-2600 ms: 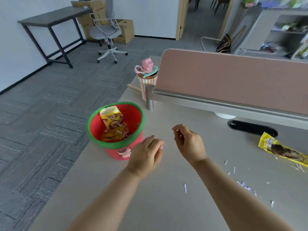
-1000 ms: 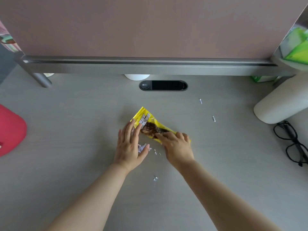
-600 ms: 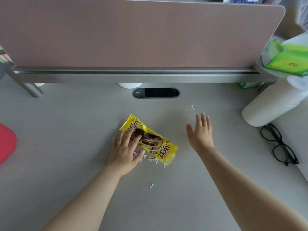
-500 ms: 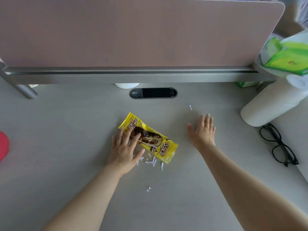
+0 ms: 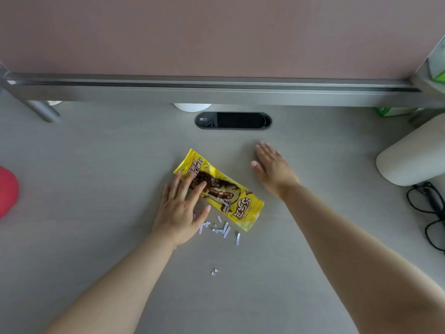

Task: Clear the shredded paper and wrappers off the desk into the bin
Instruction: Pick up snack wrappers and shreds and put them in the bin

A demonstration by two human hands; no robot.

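A yellow snack wrapper [image 5: 224, 196] lies flat and slanted in the middle of the grey desk [image 5: 96, 177]. My left hand [image 5: 183, 206] rests flat on the wrapper's near-left end, fingers spread. A small heap of white paper shreds [image 5: 221, 229] lies just beside its thumb, and one stray shred [image 5: 214, 272] sits nearer to me. My right hand [image 5: 273, 168] lies flat, palm down, on the bare desk to the right of the wrapper, holding nothing. Only a red edge of the bin [image 5: 7, 190] shows at the far left.
A pink partition on a metal rail [image 5: 216, 86] closes off the back of the desk, with a black cable port [image 5: 232, 120] in front of it. A white cylinder [image 5: 414, 155] and black glasses [image 5: 431, 213] lie at the right. A green box [image 5: 392, 111] sits under the rail.
My right hand left the wrapper and moved right, flat onto the desk, sliding toward the back. My left hand stays on the wrapper. The view shifted, so the bin is mostly out of frame.
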